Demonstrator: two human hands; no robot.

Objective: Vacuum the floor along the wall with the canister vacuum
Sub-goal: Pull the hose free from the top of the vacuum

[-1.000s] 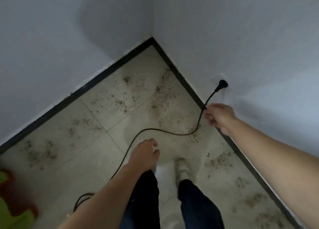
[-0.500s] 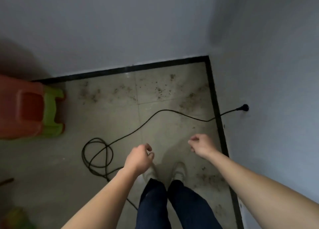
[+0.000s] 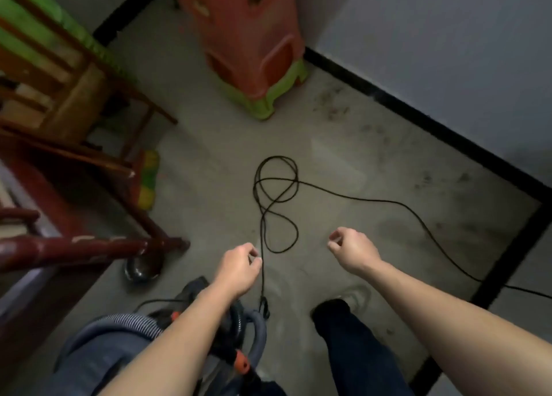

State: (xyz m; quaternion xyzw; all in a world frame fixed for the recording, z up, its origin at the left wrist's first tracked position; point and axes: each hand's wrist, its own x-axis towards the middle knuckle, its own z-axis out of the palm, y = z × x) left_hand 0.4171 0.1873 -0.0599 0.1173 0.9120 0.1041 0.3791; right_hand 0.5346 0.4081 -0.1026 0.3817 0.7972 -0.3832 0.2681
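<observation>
Canister vacuum has come into view beneath the left hand.

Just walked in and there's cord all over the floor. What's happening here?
A person stands over a canister vacuum. Its black power cord lies looped on the floor and trails off right. The left hand is beside the cord; whether it pinches it is unclear. The right hand hangs loosely curled, holding nothing. Dirt specks lie along the baseboard.
</observation>
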